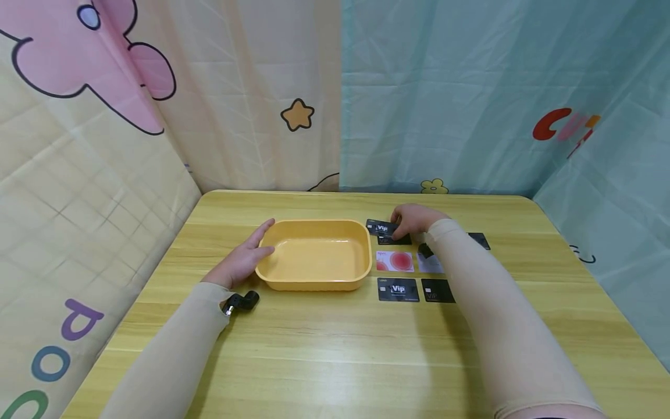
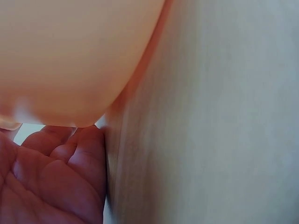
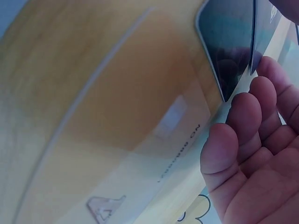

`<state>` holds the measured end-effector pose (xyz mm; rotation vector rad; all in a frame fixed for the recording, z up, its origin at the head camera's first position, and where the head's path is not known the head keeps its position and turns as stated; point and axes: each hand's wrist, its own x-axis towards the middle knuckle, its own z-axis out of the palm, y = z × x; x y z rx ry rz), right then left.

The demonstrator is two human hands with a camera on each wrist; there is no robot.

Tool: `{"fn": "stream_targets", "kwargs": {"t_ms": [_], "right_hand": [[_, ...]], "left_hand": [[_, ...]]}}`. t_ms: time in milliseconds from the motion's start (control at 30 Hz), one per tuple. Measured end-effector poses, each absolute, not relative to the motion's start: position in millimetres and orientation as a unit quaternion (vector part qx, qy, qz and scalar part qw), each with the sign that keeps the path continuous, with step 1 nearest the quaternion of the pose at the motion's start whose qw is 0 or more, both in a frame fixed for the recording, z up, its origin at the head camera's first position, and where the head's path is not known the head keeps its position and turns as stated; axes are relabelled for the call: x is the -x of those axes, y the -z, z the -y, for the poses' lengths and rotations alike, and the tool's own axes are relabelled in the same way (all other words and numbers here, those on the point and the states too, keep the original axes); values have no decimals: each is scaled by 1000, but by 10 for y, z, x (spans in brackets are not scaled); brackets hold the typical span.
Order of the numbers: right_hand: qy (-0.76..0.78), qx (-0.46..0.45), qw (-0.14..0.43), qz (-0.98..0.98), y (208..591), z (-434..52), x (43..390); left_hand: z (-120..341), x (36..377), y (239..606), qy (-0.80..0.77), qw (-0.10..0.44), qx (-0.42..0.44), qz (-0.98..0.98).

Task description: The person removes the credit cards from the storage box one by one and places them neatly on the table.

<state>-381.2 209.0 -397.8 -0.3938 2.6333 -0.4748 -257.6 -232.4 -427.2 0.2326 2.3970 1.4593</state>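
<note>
My left hand (image 1: 239, 263) holds the left side of a yellow plastic tray (image 1: 314, 286), its thumb over the rim. In the left wrist view, curled fingers lie against the tray's outer wall (image 2: 70, 60). My right hand (image 1: 416, 220) pinches a black "Vip" card (image 1: 378, 226) just right of the tray. This card is tilted and partly covers another black card (image 1: 400, 240). Dark cards (image 3: 229, 37) also show beside the fingertips in the right wrist view, where a pale card (image 3: 135, 154) fills the foreground.
A pink-and-white card (image 1: 394, 261) and a lavender card (image 1: 429, 264) lie in the middle row. Nearer are a black "Vip" card (image 1: 398, 290) and a black "VIP" card (image 1: 437, 291). Another black card (image 1: 480, 240) shows beyond the right forearm. Curtains stand behind the wooden table (image 1: 324, 349).
</note>
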Motion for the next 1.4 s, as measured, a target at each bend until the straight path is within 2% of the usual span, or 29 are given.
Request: {"fn": "stream_targets", "kwargs": {"t_ms": [633, 1000, 1200, 1400], "right_hand": [[196, 119, 215, -949, 4017, -2103, 3819], [225, 147, 186, -945, 3987, -2205, 3875], [344, 105, 204, -910, 3905, -2262, 3900], [377, 63, 183, -906, 3907, -2321, 4005]], "left_hand": [[2338, 2577, 4273, -496, 148, -99, -850], [2326, 2579, 4276, -502, 151, -92, -847], [2317, 2580, 4269, -497, 150, -94, -850], [2327, 2588, 4273, -496, 145, -97, -850]]}}
